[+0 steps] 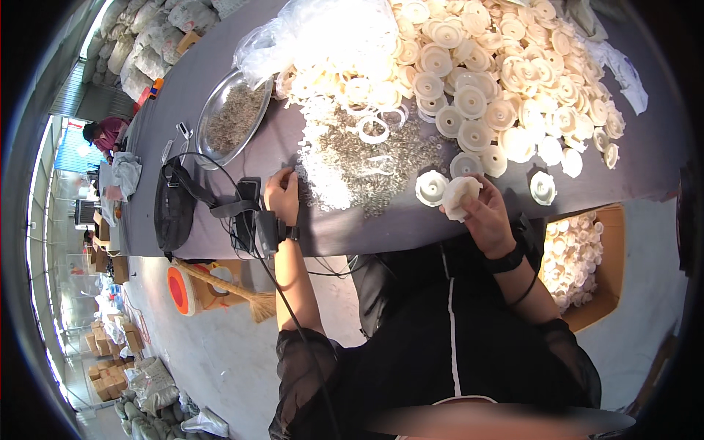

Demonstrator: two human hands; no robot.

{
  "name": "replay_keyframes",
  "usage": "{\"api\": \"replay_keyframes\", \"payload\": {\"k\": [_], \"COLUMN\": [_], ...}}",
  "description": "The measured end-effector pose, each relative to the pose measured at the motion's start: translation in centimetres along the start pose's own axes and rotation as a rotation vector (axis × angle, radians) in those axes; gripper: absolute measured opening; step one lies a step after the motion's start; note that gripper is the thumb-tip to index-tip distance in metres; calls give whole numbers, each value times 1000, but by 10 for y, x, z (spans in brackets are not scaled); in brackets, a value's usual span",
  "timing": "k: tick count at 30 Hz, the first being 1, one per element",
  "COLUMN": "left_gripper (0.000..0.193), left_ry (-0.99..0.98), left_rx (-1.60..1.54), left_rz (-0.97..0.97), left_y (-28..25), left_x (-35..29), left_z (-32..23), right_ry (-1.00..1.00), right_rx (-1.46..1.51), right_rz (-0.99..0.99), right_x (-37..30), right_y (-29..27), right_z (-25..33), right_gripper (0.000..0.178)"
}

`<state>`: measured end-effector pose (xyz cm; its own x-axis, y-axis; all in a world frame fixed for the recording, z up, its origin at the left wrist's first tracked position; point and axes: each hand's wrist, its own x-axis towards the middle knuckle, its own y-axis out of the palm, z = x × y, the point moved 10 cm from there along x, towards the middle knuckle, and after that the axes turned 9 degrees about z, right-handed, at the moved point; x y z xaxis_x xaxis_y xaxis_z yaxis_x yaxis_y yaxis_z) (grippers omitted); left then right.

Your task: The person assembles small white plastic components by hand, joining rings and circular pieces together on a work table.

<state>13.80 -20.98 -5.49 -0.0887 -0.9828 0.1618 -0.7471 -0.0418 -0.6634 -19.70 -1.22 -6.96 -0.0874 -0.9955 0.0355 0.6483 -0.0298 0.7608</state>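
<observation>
Bench entry: 1 cream plastic disc (460,196) grasped in the right hand (484,214), above the table's (183,95) near edge.
Left hand (282,194) is pinched into the small white rings (326,176), directly left of the disc; a second disc (431,188) lies between, nearer the right hand.

Left hand (282,192): forearm extended forward from the lower edge, wrist strapped with a dark band, fingers curled downward, fingertips pinched together. Right hand (482,209): forearm raised, wrist bearing a black band, fingers closed in a grip, thumb on top.
</observation>
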Motion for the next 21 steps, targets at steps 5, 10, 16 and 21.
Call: {"api": "replay_keyframes", "payload": {"k": [5,10,16,21], "left_gripper": [15,7,17,14], "left_ry": [56,72,271,258], "left_rx": [248,-449,-743,-730], "left_rz": [35,58,610,858], "left_y": [8,21,87,109], "left_x": [4,-18,-96,-108], "left_z": [-12,-34,-185,-202], "right_ry": [-23,-100,-344,-433], "right_rx": [-114,-358,-1026,-1090], "right_rz": [43,70,365,443], "right_x": [-4,-4,0,-9], "right_y": [0,12,74,85], "right_z": [6,17,33,48], "right_gripper": [33,30,22,24]}}
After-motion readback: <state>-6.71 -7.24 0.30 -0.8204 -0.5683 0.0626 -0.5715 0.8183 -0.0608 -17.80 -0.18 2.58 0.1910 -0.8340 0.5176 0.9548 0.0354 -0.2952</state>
